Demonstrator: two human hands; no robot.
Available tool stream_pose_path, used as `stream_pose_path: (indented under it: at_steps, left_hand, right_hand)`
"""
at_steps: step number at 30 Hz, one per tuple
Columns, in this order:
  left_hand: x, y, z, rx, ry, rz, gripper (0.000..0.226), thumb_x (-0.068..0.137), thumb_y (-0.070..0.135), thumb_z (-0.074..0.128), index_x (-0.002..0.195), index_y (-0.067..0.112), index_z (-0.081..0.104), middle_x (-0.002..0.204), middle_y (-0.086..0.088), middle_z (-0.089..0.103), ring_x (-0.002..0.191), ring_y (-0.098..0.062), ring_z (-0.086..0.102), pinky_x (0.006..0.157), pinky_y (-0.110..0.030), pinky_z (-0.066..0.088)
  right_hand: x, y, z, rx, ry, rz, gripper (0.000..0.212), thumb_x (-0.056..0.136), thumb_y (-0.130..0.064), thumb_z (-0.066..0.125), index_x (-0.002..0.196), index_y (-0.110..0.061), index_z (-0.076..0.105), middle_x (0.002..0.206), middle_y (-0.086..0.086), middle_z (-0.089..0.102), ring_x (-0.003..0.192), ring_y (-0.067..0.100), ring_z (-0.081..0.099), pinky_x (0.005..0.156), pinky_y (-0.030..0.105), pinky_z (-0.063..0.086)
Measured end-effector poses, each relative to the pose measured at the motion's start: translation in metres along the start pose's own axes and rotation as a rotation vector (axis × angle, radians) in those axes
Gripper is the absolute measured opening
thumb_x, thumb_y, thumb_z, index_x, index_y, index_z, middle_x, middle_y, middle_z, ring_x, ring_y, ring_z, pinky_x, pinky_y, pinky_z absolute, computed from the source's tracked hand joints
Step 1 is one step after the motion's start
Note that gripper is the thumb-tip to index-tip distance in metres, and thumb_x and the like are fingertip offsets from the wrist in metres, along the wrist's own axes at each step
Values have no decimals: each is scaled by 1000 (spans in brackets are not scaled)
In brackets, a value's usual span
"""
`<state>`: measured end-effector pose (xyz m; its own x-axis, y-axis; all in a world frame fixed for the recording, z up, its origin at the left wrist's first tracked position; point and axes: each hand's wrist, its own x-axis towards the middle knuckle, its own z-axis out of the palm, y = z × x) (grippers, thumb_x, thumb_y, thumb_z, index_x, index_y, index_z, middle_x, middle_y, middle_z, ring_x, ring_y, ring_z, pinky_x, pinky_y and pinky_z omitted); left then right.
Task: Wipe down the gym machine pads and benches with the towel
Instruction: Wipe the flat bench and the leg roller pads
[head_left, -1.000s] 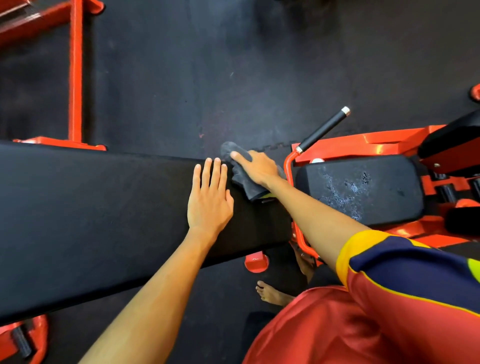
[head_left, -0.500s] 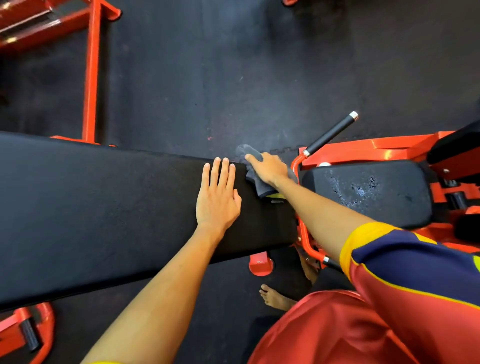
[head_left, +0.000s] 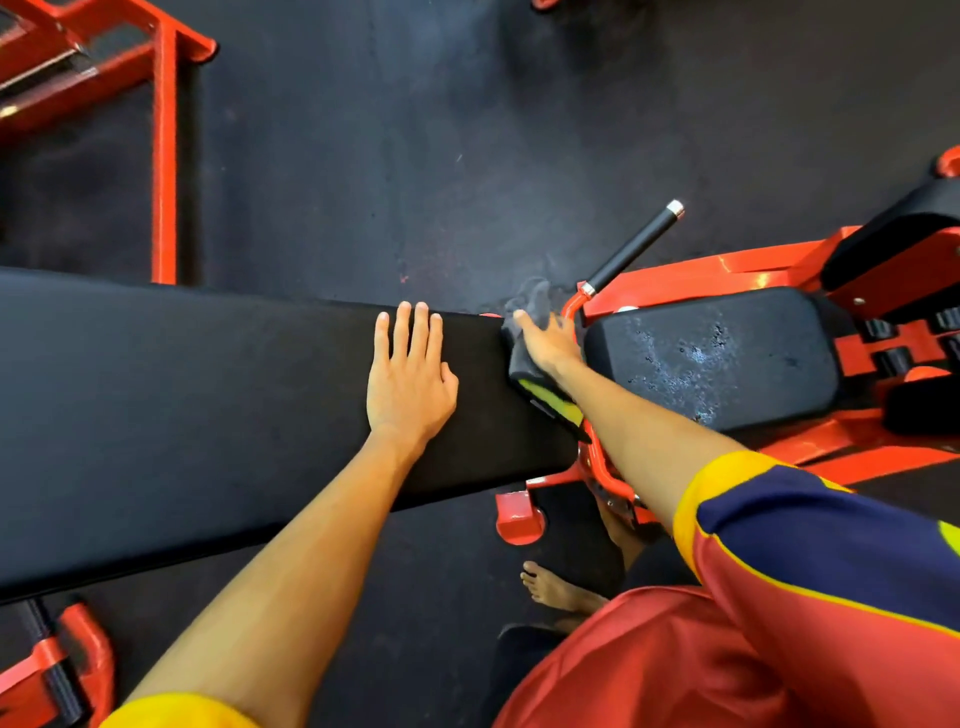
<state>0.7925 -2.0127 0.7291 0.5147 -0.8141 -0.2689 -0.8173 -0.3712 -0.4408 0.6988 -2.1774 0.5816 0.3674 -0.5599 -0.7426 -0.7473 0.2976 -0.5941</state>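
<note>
A long black bench pad (head_left: 208, 405) runs across the view from the left. My left hand (head_left: 410, 379) lies flat on it with straight fingers, near its right end. My right hand (head_left: 548, 345) presses a dark grey towel (head_left: 524, 364) with a yellow-green patch against the pad's right end edge, fingers stretched over the cloth. Part of the towel sticks up past the fingertips. Right of the towel lies a shorter black seat pad (head_left: 717, 358) with a worn, flaking surface.
An orange frame (head_left: 701, 275) carries the seat, with a black-gripped handle (head_left: 631, 249) angled up behind my right hand. Another orange frame (head_left: 163, 156) stands at the far left on the dark rubber floor (head_left: 415, 130). A bare foot (head_left: 556, 590) is below the bench.
My right hand has slid the towel to the right, off the pad's top and onto its end edge. My left hand has stayed flat on the pad.
</note>
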Motion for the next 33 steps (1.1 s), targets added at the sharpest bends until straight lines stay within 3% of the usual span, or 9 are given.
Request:
stream_pose_path:
  at_steps: [7,10,14,18,20,25,27,30,33]
  left_hand:
    - [0,13,-1,-15,-23,-34,68,99,33,34,159,4,24,168,-16,21,157,-33,9,124,-61,4]
    - [1,14,-1,-35,-8,-9,67,100,35,36,159,5,26,168,-15,21,157,-32,9,125,-59,4]
    - [-13,25,7,-45,-17,70,65,101,34,37,159,5,27,167,-15,23,157,-32,11,126,-57,4]
    - [-21,37,16,-61,-6,105,65,103,34,34,160,5,23,168,-15,20,157,-30,12,127,-53,5]
    - [-20,38,17,-62,-21,88,66,105,37,31,161,5,19,169,-14,15,158,-29,9,127,-53,4]
    - [-20,41,17,-31,-36,90,67,106,38,27,162,4,12,170,-15,8,158,-30,3,126,-55,1]
    - [-19,41,16,-30,-40,98,67,106,38,24,162,4,10,170,-15,7,158,-30,1,126,-55,0]
    - [-18,41,19,-30,-32,91,68,105,38,27,162,4,13,170,-16,8,158,-31,3,126,-56,1]
    - [-16,41,20,-1,-49,96,69,104,39,25,162,4,12,170,-16,7,158,-31,2,125,-57,2]
  right_hand:
    - [-78,52,26,-164,76,-416,83,98,-62,49,165,-28,13,172,2,12,156,29,18,127,49,18]
    - [-74,74,15,-122,83,-342,93,90,-76,46,165,-31,14,172,-2,12,157,25,19,127,46,19]
    - [-43,65,7,99,84,-103,89,86,-75,58,160,-39,23,166,-8,29,148,27,38,120,44,32]
    - [-4,47,-11,180,-22,23,90,86,-77,57,160,-31,34,153,7,53,135,30,54,104,33,43]
    - [3,37,-15,120,-32,97,87,91,-74,53,161,-26,32,156,11,49,138,35,51,108,37,40]
    - [-43,45,10,-157,108,-313,83,99,-64,47,164,-27,13,171,3,19,153,34,28,122,50,28]
    - [-49,54,13,-181,101,-374,87,97,-68,45,165,-27,9,173,0,11,156,29,20,124,52,25]
    - [-28,50,3,-93,71,-287,86,95,-71,47,164,-31,17,170,-7,17,153,26,29,124,43,27]
    - [5,36,-12,111,-28,4,89,89,-76,55,161,-31,29,162,2,41,142,32,46,115,37,35]
